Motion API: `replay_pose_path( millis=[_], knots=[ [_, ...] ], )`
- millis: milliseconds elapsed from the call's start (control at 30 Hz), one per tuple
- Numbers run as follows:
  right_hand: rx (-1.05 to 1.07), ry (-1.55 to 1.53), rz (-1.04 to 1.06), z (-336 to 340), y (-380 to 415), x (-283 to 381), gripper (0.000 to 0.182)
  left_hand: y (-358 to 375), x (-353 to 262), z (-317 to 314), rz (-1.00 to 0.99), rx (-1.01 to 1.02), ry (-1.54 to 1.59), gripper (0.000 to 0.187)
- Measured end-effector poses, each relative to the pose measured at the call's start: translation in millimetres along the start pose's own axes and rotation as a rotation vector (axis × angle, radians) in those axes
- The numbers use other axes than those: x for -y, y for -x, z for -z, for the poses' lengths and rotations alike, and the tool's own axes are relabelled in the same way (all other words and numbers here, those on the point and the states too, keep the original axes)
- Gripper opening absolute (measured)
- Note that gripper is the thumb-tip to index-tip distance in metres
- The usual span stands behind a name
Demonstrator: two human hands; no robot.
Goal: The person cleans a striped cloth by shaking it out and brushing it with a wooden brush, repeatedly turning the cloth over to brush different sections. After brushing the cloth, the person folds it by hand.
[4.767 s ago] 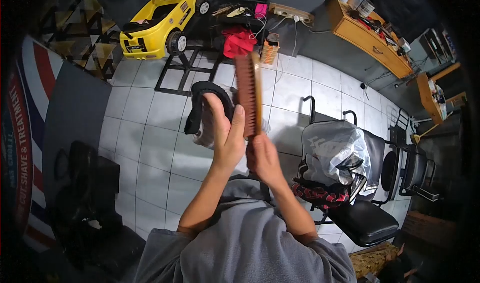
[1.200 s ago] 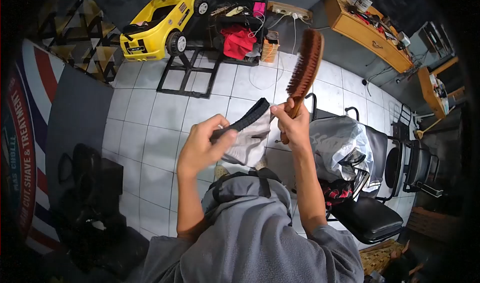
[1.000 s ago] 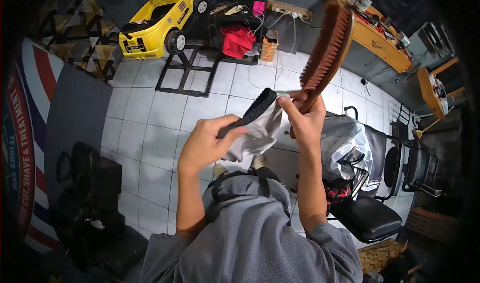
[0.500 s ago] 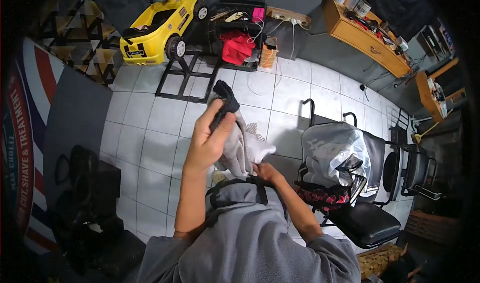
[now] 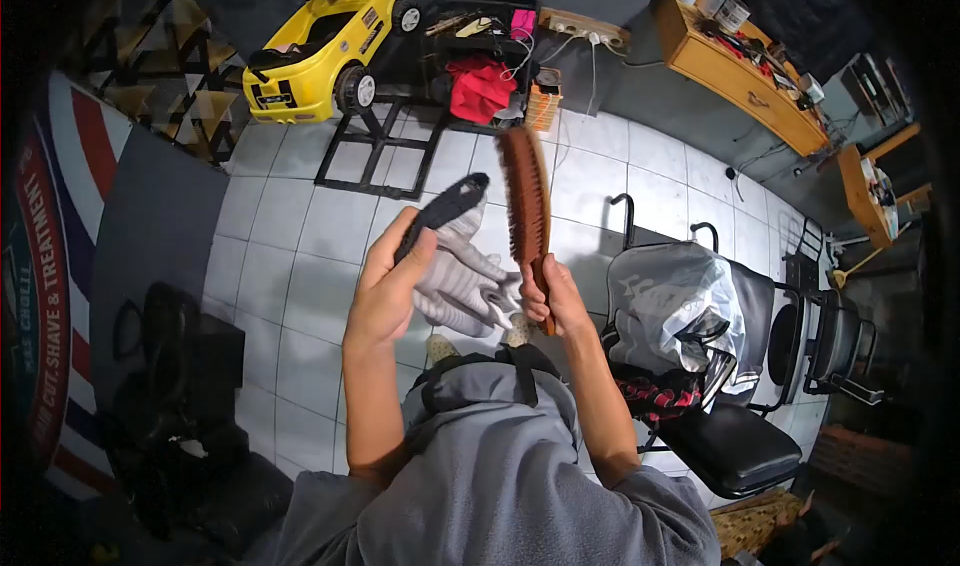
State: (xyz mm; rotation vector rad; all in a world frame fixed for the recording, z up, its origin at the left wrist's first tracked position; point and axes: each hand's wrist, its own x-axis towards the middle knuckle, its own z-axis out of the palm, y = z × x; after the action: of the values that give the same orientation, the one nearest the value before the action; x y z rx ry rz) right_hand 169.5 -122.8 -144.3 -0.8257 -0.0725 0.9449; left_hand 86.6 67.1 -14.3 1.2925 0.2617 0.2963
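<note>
Head view: the left hand (image 5: pixel 383 291) grips a light-grey fabric cloth (image 5: pixel 455 284) by its black knitted band (image 5: pixel 443 209). The right hand (image 5: pixel 562 298), lower moments earlier, is now raised, closed around a brown-bristled wooden brush (image 5: pixel 528 201), bringing it upright beside the cloth, bristles towards the band.

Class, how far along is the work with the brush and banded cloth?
Done: the left hand grips the pale cloth by its dark band. In hand: the brush, upright in the right hand, bristles facing the band. Remaining: perhaps more brushing, then setting both down; the cloth hangs creased, and I cannot tell how much is finished.
</note>
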Motion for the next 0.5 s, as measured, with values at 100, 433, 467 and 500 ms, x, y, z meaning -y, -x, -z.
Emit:
replay_pose_path(
  millis=[100, 433, 467, 500],
  knots=[
    [0.189, -0.001, 0.051, -26, 5, 3, 0.043, 4, -4, 0, -0.048, -0.026, 0.168, 0.026],
    [-0.238, 1.757, -0.232, 126, 16, -127, 0.062, 5, -18, 28, -0.339, -0.179, 0.596, 0.039],
    [-0.231, 1.746, -0.236, 137, 24, -131, 0.061, 5, -16, 31, -0.343, -0.203, 0.604, 0.037],
    [-0.227, 1.736, -0.236, 143, 27, -129, 0.060, 6, -15, 34, -0.332, -0.196, 0.575, 0.037]
  ],
)
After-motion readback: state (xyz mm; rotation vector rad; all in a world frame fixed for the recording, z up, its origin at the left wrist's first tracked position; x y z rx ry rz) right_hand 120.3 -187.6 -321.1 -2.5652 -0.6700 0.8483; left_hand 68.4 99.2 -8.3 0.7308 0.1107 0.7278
